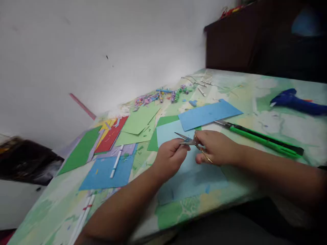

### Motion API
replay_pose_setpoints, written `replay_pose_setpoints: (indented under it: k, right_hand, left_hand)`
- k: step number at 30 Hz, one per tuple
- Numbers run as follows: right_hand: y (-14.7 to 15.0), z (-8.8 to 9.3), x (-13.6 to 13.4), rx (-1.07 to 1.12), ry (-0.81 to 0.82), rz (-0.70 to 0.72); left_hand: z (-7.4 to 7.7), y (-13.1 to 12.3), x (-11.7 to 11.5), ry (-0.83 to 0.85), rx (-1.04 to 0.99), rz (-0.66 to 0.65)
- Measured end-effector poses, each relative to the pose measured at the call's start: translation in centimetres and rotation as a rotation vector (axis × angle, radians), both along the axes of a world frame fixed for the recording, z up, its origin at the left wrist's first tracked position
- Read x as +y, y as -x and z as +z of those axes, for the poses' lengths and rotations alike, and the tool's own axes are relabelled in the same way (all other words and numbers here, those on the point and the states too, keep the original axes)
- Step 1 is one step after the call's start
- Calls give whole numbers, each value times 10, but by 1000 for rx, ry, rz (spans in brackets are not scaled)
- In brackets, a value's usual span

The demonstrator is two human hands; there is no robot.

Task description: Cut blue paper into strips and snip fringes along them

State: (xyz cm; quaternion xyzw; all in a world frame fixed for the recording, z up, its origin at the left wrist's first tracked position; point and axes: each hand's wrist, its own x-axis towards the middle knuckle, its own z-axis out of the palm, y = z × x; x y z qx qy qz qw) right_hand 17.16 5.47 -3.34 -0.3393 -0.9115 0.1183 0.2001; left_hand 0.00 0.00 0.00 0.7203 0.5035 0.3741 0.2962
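My right hand (pixel 217 148) grips a pair of scissors (pixel 192 141) by the gold-coloured handles, its blades parted and pointing left. Close to them, my left hand (pixel 172 156) is closed in a pinch at a small blue scrap of paper (pixel 188 139) that sits by the blades. The fingers hide most of the scrap. Both hands are above a light blue sheet (pixel 194 183) at the table's near edge. Just beyond the hands lies a darker blue paper strip (pixel 211 114). A green utility knife (pixel 265 137) rests right of it, blade out.
A blue glue gun (pixel 293 102) lies at the far right. Leftward are light green sheets (pixel 139 120), a red sheet (pixel 111 136), a green sheet (pixel 81 149) and a blue sheet (pixel 102 172) bearing a white stick (pixel 117 161). Colourful paper rolls (pixel 173 96) sit near the wall.
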Motion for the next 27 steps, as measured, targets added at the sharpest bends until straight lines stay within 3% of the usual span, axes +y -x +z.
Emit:
replay_pose_setpoints:
  k: [4,12,20,27]
  right_hand:
    - [-1,1,-1,6,56,58]
    - [-2,8,-4,6,318,120]
    - [-2,12,-7,5,262,113]
    - [-2,10,-7,42,173,111]
  left_hand:
    - [-6,1,3,-28,-37,30]
    - [-7,5,11,-45,-75,156]
    - [-10,1,7,-147,102,-44]
    - [-10,1,3,-216,123,-51]
